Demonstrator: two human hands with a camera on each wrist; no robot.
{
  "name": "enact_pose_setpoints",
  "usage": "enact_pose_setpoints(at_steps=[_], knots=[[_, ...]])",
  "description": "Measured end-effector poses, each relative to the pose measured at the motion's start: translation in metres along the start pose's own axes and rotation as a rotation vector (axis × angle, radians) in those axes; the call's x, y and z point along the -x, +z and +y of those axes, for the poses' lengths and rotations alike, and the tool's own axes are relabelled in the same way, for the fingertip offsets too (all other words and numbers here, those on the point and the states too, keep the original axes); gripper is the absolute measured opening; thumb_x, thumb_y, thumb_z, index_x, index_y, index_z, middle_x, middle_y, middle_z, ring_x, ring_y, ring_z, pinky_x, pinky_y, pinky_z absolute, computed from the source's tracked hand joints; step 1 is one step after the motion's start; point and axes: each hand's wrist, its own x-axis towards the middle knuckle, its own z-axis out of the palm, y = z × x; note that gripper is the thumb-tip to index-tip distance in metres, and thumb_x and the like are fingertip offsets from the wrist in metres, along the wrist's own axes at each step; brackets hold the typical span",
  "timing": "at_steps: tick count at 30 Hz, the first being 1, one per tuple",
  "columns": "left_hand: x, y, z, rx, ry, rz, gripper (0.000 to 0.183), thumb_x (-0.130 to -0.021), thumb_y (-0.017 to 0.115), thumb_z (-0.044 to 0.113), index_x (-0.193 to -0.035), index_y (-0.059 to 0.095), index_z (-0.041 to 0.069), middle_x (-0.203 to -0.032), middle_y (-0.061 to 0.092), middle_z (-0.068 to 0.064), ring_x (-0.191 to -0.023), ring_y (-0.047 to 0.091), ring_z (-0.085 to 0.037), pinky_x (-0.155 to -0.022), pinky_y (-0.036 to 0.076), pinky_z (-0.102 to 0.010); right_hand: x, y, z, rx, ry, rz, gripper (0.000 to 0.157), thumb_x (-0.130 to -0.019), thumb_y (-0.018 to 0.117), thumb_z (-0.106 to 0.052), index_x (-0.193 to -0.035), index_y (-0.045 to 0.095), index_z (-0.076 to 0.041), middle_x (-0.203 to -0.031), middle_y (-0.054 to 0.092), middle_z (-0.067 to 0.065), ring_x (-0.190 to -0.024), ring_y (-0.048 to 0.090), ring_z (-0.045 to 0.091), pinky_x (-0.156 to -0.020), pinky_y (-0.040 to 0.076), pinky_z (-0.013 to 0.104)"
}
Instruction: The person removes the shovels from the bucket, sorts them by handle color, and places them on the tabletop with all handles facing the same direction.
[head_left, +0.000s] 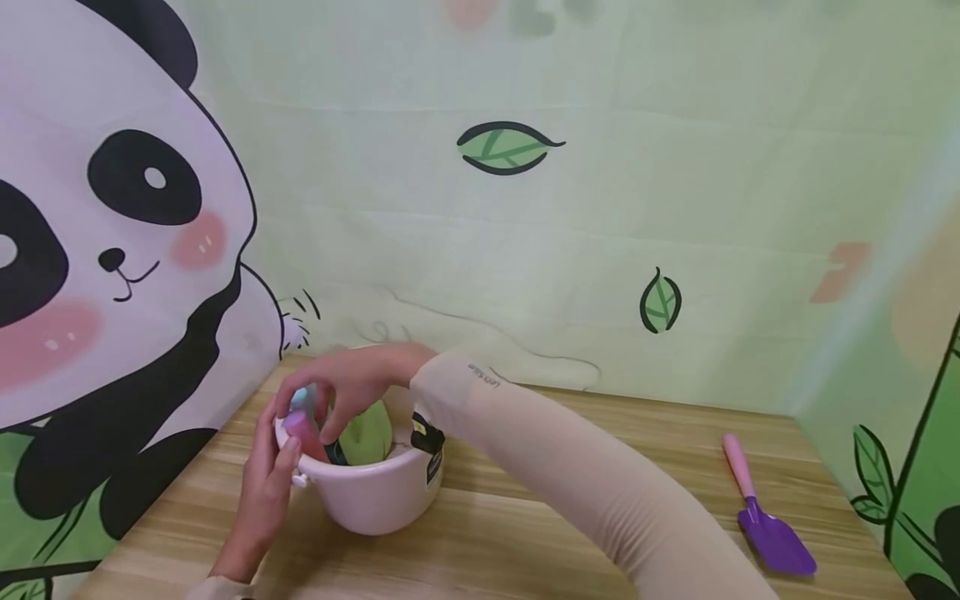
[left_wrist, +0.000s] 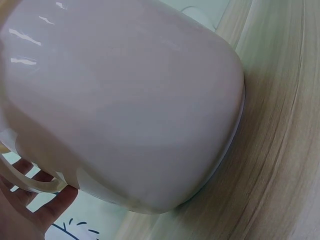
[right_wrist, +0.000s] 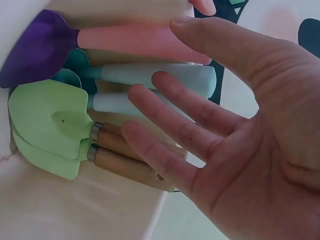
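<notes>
A pale pink bucket [head_left: 367, 504] stands on the wooden table, holding several small garden shovels. My left hand [head_left: 266, 475] grips it at the left rim, its fingers by a side handle [left_wrist: 30, 182] in the left wrist view. Over the opening bends my right hand [head_left: 348, 379]; the right wrist view shows its fingers extended and spread. Its thumb tip is at the pink handle of a purple shovel [right_wrist: 37, 47]. Beneath the other fingers lie two light blue handles [right_wrist: 165, 75] with teal blades, and green shovels [right_wrist: 47, 112] with wooden handles.
Another purple shovel [head_left: 776, 542] with a pink handle lies on the right part of the table [head_left: 570, 533]. Printed cloth walls with a panda [head_left: 142, 283] and leaves enclose the table at the back and sides. A black tag [head_left: 426, 435] hangs at the bucket's rim.
</notes>
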Motion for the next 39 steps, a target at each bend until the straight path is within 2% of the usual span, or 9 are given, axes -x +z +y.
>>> enact_pose_setpoints(at_steps=[5,9,17,27,39], knots=[[0.000,0.002,0.000,0.036,0.035,0.011,0.057,-0.107,0.041,0.012,-0.162,0.027,0.014,-0.149,0.040,0.006,-0.126,0.046,-0.005,-0.101,0.038,-0.009,-0.005,0.003,-0.001,0.006,0.025,-0.004,0.049,-0.089,0.079,-0.008,-0.133,0.061,-0.021,-0.125,0.056,-0.007,-0.098,0.065,0.009,-0.082,0.054,0.019],[0.001,0.002,-0.001,0.043,0.056,0.016,0.058,-0.106,0.041,0.010,-0.162,0.026,0.013,-0.144,0.043,0.008,-0.123,0.049,-0.004,-0.099,0.039,-0.009,-0.009,0.006,-0.004,0.012,0.036,-0.021,0.046,-0.090,0.079,-0.009,-0.131,0.061,-0.020,-0.120,0.059,-0.005,-0.095,0.066,0.009,-0.083,0.053,0.018],[0.000,0.002,-0.002,0.034,0.044,0.015,0.059,-0.106,0.041,0.012,-0.163,0.025,0.015,-0.141,0.046,0.009,-0.123,0.049,-0.003,-0.100,0.039,-0.009,-0.009,0.007,-0.009,0.063,0.039,-0.020,0.039,-0.091,0.077,-0.010,-0.124,0.057,-0.019,-0.112,0.062,-0.002,-0.093,0.066,0.009,-0.083,0.052,0.017],[0.000,0.001,-0.002,0.016,0.045,0.030,0.056,-0.106,0.041,0.013,-0.161,0.029,0.014,-0.141,0.044,0.010,-0.123,0.048,-0.003,-0.100,0.038,-0.009,-0.010,0.008,-0.008,0.149,-0.010,0.003,0.028,-0.093,0.074,-0.008,-0.113,0.056,-0.017,-0.107,0.061,-0.002,-0.097,0.062,0.009,-0.083,0.049,0.015],[0.001,0.000,-0.004,0.013,0.038,0.025,0.057,-0.106,0.041,0.014,-0.162,0.029,0.017,-0.144,0.043,0.009,-0.125,0.046,-0.003,-0.101,0.038,-0.009,-0.012,0.011,-0.005,0.158,0.004,0.026,0.027,-0.094,0.073,-0.008,-0.113,0.057,-0.019,-0.106,0.061,-0.003,-0.094,0.061,0.008,-0.079,0.051,0.016]])
